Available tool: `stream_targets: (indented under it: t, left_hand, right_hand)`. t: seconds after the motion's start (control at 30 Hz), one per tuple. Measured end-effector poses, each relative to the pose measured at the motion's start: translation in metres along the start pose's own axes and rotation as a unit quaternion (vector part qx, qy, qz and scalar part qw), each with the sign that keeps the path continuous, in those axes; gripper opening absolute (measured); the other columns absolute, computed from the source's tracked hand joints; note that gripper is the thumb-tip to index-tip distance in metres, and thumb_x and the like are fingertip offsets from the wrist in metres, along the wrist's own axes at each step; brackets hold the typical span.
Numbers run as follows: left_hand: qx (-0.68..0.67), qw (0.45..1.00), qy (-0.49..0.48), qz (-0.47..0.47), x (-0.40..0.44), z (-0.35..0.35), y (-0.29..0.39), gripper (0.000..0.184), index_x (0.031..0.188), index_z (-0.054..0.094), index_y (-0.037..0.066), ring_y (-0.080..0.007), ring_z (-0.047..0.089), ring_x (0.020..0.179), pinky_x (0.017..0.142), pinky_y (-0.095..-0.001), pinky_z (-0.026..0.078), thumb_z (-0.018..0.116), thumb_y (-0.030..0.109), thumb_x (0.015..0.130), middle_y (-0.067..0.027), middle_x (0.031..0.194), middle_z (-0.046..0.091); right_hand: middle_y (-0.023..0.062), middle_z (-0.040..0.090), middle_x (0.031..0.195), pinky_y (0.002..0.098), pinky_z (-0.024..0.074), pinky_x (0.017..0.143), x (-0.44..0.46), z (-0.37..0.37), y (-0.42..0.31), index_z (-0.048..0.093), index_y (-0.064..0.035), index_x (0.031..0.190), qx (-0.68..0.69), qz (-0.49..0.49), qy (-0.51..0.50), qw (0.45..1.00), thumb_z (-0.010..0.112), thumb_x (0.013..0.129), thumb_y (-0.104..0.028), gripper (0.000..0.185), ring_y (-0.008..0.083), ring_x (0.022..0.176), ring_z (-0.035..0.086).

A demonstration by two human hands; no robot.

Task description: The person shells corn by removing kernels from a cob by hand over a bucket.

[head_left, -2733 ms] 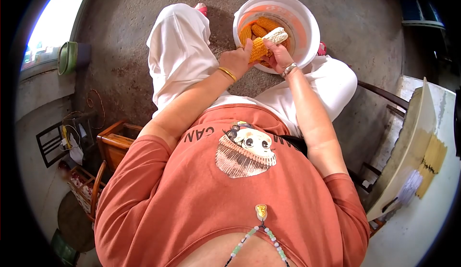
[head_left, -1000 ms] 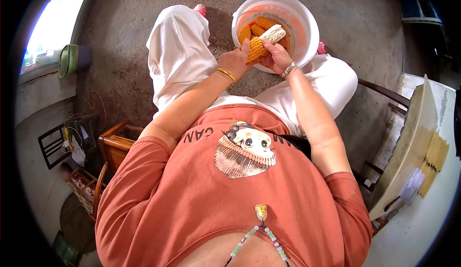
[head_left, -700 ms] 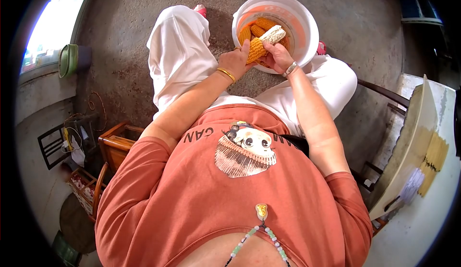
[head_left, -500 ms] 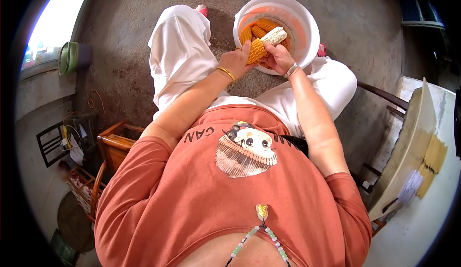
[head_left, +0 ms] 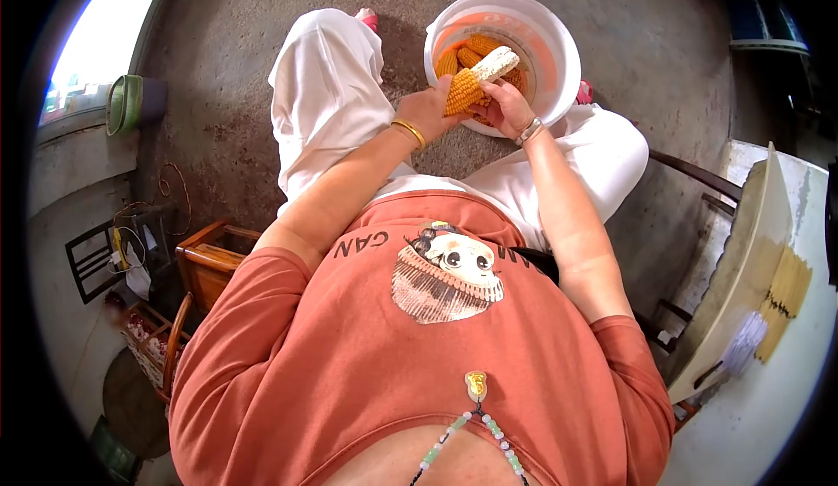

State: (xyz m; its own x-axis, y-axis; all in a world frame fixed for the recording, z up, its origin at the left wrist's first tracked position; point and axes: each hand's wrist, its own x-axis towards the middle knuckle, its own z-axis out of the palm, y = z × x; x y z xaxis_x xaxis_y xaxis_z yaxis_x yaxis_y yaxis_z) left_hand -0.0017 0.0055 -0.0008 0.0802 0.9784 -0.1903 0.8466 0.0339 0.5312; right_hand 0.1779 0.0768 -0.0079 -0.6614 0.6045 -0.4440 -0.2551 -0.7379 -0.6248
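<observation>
Over the near rim of a white bucket [head_left: 563,49], my left hand [head_left: 424,112] is wrapped round the lower end of an ear of corn [head_left: 463,93]. Yellow kernels cover that lower part, while the far end is stripped to a pale bare cob. My right hand [head_left: 510,109] is closed against the ear's right side, its thumb pressed near the line where kernels give way to bare cob. Its other fingertips are partly hidden. Inside the bucket lie several yellow ears of corn [head_left: 478,46].
The bucket stands on the concrete floor [head_left: 236,58] between my knees. To the left are a wooden chair [head_left: 209,263] and a green container [head_left: 125,106] by the window. A pale tabletop [head_left: 742,268] with papers is at the right.
The ear of corn has shifted and turned slightly to the left in my hands. My right thumb and fingers have moved a little along its side. The bucket stays put.
</observation>
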Motion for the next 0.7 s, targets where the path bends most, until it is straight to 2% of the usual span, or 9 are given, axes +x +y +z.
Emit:
stream_targets:
  t: [0.2, 0.3, 0.4, 0.7]
  left_hand:
    - [0.019, 1.000, 0.003, 0.020, -0.001, 0.000, 0.001, 0.073, 0.128, 0.036, 0.006, -0.0373, 0.063, 0.082, 0.068, -0.0443, 0.050, 0.066, 0.049, 0.077, -0.0196, 0.092, 0.064]
    - [0.040, 0.999, 0.012, 0.029, -0.002, 0.006, 0.001, 0.075, 0.130, 0.036, 0.005, -0.0362, 0.064, 0.079, 0.066, -0.0435, 0.050, 0.066, 0.048, 0.077, -0.0189, 0.091, 0.064]
    - [0.055, 0.998, 0.025, 0.033, -0.002, 0.009, 0.001, 0.075, 0.130, 0.037, 0.005, -0.0349, 0.064, 0.075, 0.062, -0.0428, 0.051, 0.066, 0.048, 0.077, -0.0179, 0.088, 0.064]
    - [0.081, 0.996, 0.036, 0.026, -0.005, 0.007, 0.010, 0.074, 0.130, 0.037, 0.005, -0.0332, 0.065, 0.068, 0.057, -0.0426, 0.051, 0.068, 0.045, 0.076, -0.0161, 0.082, 0.065]
  right_hand:
    - [0.0095, 0.056, 0.115, 0.0358, 0.0530, 0.087, 0.007, -0.008, 0.009, 0.048, -0.0006, 0.120, 0.000, -0.021, 0.038, 0.999, 0.057, 0.091, -0.023, 0.037, 0.0199, 0.103, 0.058]
    - [0.0088, 0.059, 0.110, 0.0344, 0.0556, 0.080, 0.012, -0.008, 0.019, 0.051, 0.0003, 0.115, -0.033, -0.049, 0.110, 0.992, 0.060, 0.090, -0.027, 0.038, 0.0190, 0.097, 0.061]
    - [0.0088, 0.061, 0.108, 0.0328, 0.0571, 0.077, 0.014, -0.007, 0.022, 0.052, -0.0001, 0.114, -0.049, -0.053, 0.137, 0.988, 0.061, 0.090, -0.029, 0.039, 0.0188, 0.096, 0.062]
    - [0.0083, 0.062, 0.103, 0.0315, 0.0577, 0.072, 0.018, 0.001, 0.023, 0.054, -0.0007, 0.110, -0.050, -0.055, 0.171, 0.982, 0.061, 0.089, -0.034, 0.039, 0.0185, 0.089, 0.064]
